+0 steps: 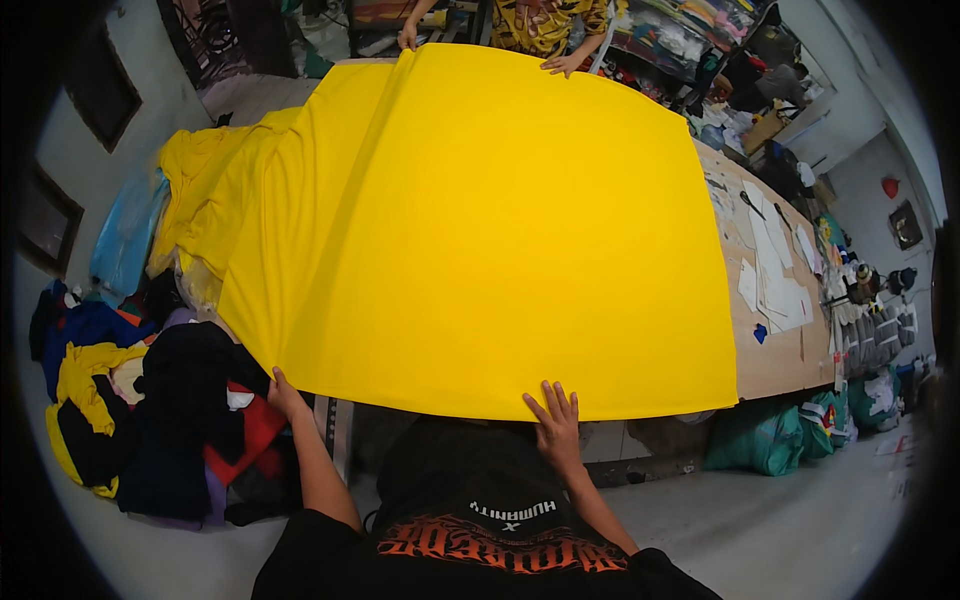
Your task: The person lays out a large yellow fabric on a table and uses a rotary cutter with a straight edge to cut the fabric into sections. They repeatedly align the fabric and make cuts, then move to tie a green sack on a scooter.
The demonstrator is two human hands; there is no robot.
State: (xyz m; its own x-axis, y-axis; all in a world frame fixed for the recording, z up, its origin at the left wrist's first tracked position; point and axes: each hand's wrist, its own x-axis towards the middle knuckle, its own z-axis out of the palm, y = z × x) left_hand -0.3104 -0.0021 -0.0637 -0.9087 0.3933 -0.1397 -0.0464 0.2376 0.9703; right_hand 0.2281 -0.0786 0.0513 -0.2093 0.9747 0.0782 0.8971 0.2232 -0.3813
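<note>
A large sheet of yellow fabric [540, 230] lies spread over a long table, smooth on the right and rippled into folds on the left. My left hand [286, 393] pinches its near left edge, where a crease runs away toward the far side. With fingers spread, my right hand [556, 424] rests flat on the near edge, right of the middle. Across the table a co-worker in a yellow patterned top [540, 28] has one hand [407, 37] at the far left edge of the fabric and the other hand [562, 65] lying on the far edge.
White paper pattern pieces [775, 270] and dark scissors [752, 204] lie on the bare tabletop [738, 350] at right. Heaped clothes and cloth [180, 410] sit at lower left, beside a blue plastic bundle [130, 232]. Green sacks [765, 440] stand under the table's right end.
</note>
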